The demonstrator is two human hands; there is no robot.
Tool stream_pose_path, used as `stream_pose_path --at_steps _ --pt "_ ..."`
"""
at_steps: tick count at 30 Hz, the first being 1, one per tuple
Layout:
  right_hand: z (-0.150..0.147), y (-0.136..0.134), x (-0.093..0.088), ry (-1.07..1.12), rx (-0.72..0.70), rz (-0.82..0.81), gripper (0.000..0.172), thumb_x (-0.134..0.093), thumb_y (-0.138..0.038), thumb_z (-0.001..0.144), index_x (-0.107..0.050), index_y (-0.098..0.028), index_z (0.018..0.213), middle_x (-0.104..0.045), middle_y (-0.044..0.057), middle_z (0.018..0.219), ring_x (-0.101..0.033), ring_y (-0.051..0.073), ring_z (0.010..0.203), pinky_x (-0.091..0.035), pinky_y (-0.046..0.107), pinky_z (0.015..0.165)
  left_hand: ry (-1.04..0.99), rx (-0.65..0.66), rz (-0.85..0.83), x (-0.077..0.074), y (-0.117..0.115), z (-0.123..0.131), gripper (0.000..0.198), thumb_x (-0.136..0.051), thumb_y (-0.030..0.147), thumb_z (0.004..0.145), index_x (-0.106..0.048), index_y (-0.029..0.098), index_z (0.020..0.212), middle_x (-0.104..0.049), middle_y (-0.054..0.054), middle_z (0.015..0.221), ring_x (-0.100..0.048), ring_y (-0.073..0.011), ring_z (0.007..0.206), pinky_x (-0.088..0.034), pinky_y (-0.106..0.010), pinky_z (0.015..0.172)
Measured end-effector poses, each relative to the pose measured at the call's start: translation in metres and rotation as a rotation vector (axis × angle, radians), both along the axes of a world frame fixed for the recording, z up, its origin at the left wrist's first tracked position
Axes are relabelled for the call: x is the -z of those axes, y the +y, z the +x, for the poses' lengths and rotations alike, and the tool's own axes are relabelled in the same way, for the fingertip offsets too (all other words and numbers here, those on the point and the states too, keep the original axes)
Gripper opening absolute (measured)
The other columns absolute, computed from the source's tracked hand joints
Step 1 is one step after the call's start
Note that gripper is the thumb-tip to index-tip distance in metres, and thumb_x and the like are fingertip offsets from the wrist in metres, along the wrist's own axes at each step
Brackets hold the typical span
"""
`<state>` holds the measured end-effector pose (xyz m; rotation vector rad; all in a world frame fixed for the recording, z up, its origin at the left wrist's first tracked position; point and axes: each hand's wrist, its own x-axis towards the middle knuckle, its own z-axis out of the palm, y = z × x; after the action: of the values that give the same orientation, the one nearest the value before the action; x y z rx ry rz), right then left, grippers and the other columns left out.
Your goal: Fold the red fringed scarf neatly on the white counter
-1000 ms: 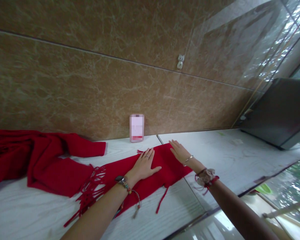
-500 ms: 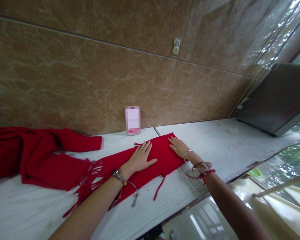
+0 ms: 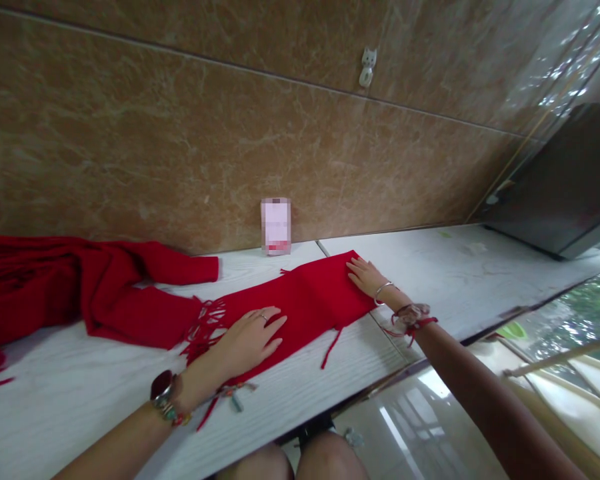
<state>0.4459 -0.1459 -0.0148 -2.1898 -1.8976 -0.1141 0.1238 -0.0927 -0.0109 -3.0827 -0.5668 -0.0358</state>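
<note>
A red fringed scarf lies folded flat on the white wood-grain table, its fringe pointing left. My left hand rests flat on the scarf near the fringe, fingers stretched out. My right hand lies flat on the scarf's right end, fingers spread. Neither hand grips anything. A watch and beaded bracelets sit on my left wrist, and a bangle and red cords on my right.
More red cloth is heaped on the table at the left. A small pink-white card leans against the brown marble wall. A dark box stands at the right. The table's front edge lies close to my knees.
My left hand slid left along the scarf toward the fringe. My right hand stayed on the right end. The view shifted down and my knees came into sight.
</note>
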Motion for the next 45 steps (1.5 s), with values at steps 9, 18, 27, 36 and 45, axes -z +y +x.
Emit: stream_pose_path --at_steps 9,18,27,36,45 --pt "-0.099 -0.019 -0.006 0.120 -0.878 -0.046 0.040 -0.058 -0.027 0.074 -0.056 -0.014 0.112 -0.055 0.013 0.117 -0.050 0.020 0.110 -0.042 0.035 0.094 0.030 0.017 -0.103 -0.011 -0.009 -0.021 0.049 -0.046 0.012 0.076 -0.046 0.020 0.125 -0.055 -0.010 0.113 -0.053 -0.0230 0.099 -0.045 -0.035 0.082" --pt "-0.101 -0.012 -0.015 0.005 -0.704 -0.069 0.034 -0.052 -0.006 0.068 -0.060 -0.015 0.101 -0.061 0.010 0.096 -0.056 0.018 0.089 -0.048 0.032 0.077 -0.335 -0.152 -0.549 0.000 0.031 -0.030 0.053 -0.043 0.007 0.067 -0.050 0.019 0.118 -0.063 -0.003 0.103 -0.057 -0.0145 0.093 -0.042 -0.029 0.089" --pt "-0.079 0.013 -0.013 0.231 -0.647 -0.068 0.014 -0.056 -0.024 0.076 -0.065 -0.019 0.086 -0.069 0.003 0.082 -0.063 0.015 0.073 -0.047 0.025 0.068 -0.468 -0.257 -0.491 0.000 0.037 -0.033 0.032 -0.052 0.025 0.076 -0.058 0.017 0.106 -0.067 -0.004 0.097 -0.061 -0.0158 0.082 -0.048 -0.028 0.076" --pt "-0.078 0.001 -0.010 0.440 -0.624 -0.001 0.013 -0.058 -0.027 0.076 -0.063 -0.017 0.083 -0.067 0.002 0.076 -0.060 0.012 0.066 -0.045 0.021 0.062 -0.279 -0.124 -0.100 -0.007 0.021 -0.027 0.033 -0.055 0.025 0.079 -0.056 0.019 0.111 -0.061 -0.006 0.107 -0.056 -0.0176 0.097 -0.044 -0.029 0.085" --pt "-0.079 -0.001 -0.014 0.386 -0.664 0.049 0.010 -0.060 -0.027 0.075 -0.062 -0.017 0.074 -0.063 0.002 0.072 -0.057 0.012 0.065 -0.045 0.022 0.060 -0.246 -0.047 0.118 -0.001 0.017 -0.021 0.027 -0.049 0.017 0.083 -0.058 0.018 0.109 -0.067 -0.005 0.083 -0.060 -0.0157 0.075 -0.046 -0.027 0.071"
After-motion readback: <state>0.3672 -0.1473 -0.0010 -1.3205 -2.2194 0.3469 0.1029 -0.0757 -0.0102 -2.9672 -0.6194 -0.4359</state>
